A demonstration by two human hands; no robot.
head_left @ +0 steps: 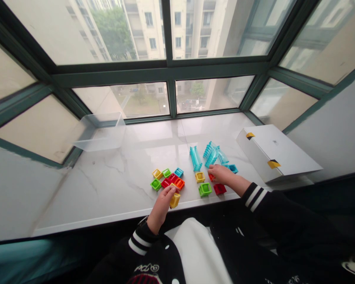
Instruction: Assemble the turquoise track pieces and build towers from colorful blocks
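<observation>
My left hand [162, 203] is closed on a yellow block [175, 200] near the front edge of the white marble sill [112, 185]. Just beyond it sits a cluster of joined blocks [168, 178] in yellow, green, blue, red and orange. My right hand [220, 174] rests further right, fingers curled over a small red piece [211, 177] that is mostly hidden. Around that hand lie a yellow block [200, 176], a green block [205, 189] and a red block [219, 189]. Clear turquoise track pieces [208, 154] lie behind it.
An empty clear plastic bin [99, 132] stands at the back left of the sill. A white cardboard box [276, 152] with yellow tape lies at the right. Window frames enclose the sill on three sides. My lap with a white cloth [195, 252] is below the front edge.
</observation>
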